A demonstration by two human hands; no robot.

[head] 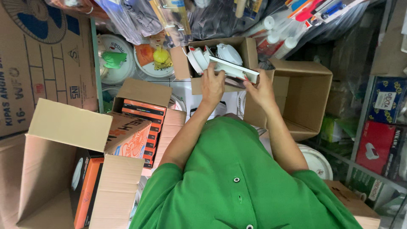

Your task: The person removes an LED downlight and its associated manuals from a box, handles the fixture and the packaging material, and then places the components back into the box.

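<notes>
A cluttered storeroom is seen from above, packed with cardboard cartons, plastic-wrapped goods and shelves of boxed stock on the right. A flat white box [235, 69] is held over a small open carton [250, 51] at the top centre. The box is gripped by both hands: the left hand [212, 85] is closed on its near-left end, with the fingers curled over the top edge, and the right hand [262, 90] is clamped on its right end. The box is tilted, its right end lower. Inside the small carton, white round items [229, 53], possibly lamp fittings, are stacked on edge. Just to the right, a larger open carton [316, 89] is set, its interior apparently bare. To the left of the arms, another carton [137, 91] is filled with a row of orange and black boxes [148, 116]. At the lower left, a big carton [68, 127] is seen with 1 more orange box [87, 186] standing in it. A green shirt [237, 178] is worn by the person. White lidded tubs [116, 57] are seen at the upper left.
</notes>
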